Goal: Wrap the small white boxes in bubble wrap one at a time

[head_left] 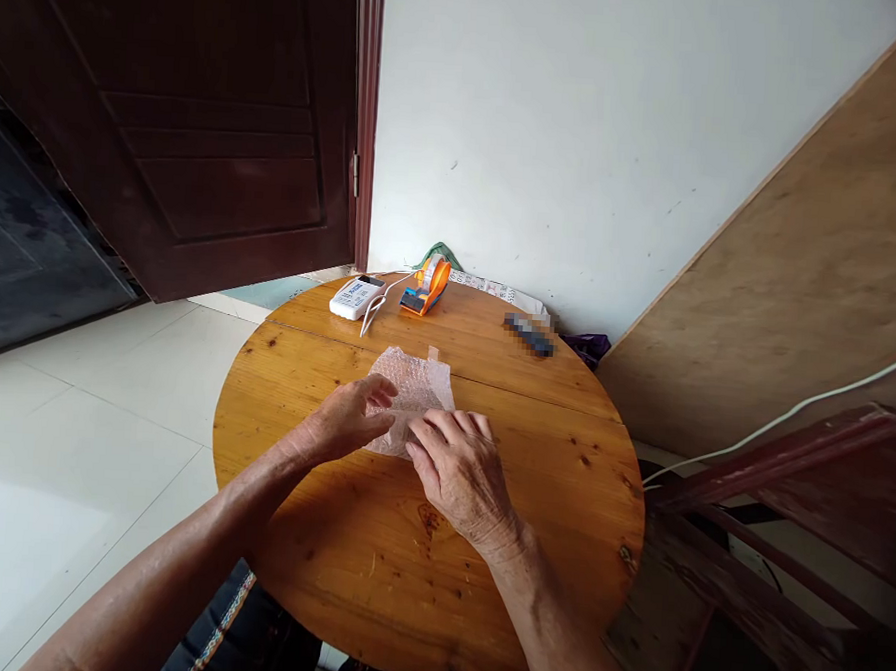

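A packet of clear pinkish bubble wrap (412, 374) lies on the round wooden table (544, 501), in front of me. A small strip of tape sticks up from its far edge. My left hand (350, 415) is at the packet's left side, thumb and fingers apart and curved over its edge. Over the lower right edge, my right hand (463, 466) lies palm down with its fingers stretched out. Whether anything is wrapped inside cannot be made out.
Toward the table's back stand an orange tape dispenser (426, 286) and a white box-shaped device (357, 298) with a white cable. A dark blurred object (529, 335) lies at the back right. A wall (504, 128) rises behind, with a dark red door (224, 164) to the left.
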Motion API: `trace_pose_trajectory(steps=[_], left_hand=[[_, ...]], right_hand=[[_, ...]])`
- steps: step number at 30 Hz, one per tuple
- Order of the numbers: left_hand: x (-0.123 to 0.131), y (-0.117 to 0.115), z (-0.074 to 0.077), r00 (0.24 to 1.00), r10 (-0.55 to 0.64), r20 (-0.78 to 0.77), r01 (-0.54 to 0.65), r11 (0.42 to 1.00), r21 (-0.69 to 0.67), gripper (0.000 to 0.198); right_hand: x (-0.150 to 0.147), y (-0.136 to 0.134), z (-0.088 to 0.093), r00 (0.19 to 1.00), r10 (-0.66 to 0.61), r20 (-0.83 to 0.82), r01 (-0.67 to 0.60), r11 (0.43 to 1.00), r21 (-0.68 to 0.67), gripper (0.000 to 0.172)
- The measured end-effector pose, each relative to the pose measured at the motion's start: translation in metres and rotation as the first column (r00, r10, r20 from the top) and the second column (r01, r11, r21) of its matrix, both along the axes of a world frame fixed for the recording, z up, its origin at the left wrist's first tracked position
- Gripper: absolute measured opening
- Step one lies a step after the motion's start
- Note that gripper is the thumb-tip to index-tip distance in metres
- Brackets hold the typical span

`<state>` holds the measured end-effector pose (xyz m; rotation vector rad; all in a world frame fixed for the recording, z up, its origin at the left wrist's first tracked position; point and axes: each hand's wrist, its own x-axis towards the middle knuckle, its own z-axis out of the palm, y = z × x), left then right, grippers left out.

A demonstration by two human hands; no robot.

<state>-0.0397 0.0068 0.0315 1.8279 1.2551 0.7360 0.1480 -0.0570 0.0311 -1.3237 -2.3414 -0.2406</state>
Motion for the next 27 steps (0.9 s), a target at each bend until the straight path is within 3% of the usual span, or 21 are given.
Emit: trace_pose_trajectory(steps=[7, 13, 18, 21, 27], left_hand=[[0.0, 0.006, -0.003, 0.947, 0.11, -0.3, -0.107, 0.994, 0.026, 0.025], [-0.02, 0.001, -0.007, 0.886, 0.225, -0.406, -0.16, 0.969, 0.19, 0.033], [-0.041, -0.005, -0.005, 0.915, 0.192, -0.354, -0.229, 0.971, -0.067, 0.046], [-0.041, -0.005, -0.005, 0.95, 0.172, -0.262, -0.242, 0.933, -0.266, 0.051], [-0.032, -0.002, -0.008, 0.974, 0.224, -0.029, -0.212, 0.861, -0.462, 0.039]], right_hand=[[-0.009, 0.0, 0.003, 0.992, -0.072, 0.108, 0.075, 0.997, -0.031, 0.015], [-0.013, -0.001, 0.002, 0.989, -0.108, 0.103, 0.112, 0.993, -0.039, 0.018], [-0.016, 0.001, 0.002, 0.988, -0.112, 0.109, 0.117, 0.992, -0.041, 0.017], [-0.019, 0.002, 0.003, 0.983, -0.128, 0.128, 0.134, 0.99, -0.036, 0.016], [-0.02, 0.004, 0.003, 0.982, -0.125, 0.145, 0.128, 0.992, -0.017, 0.015]])
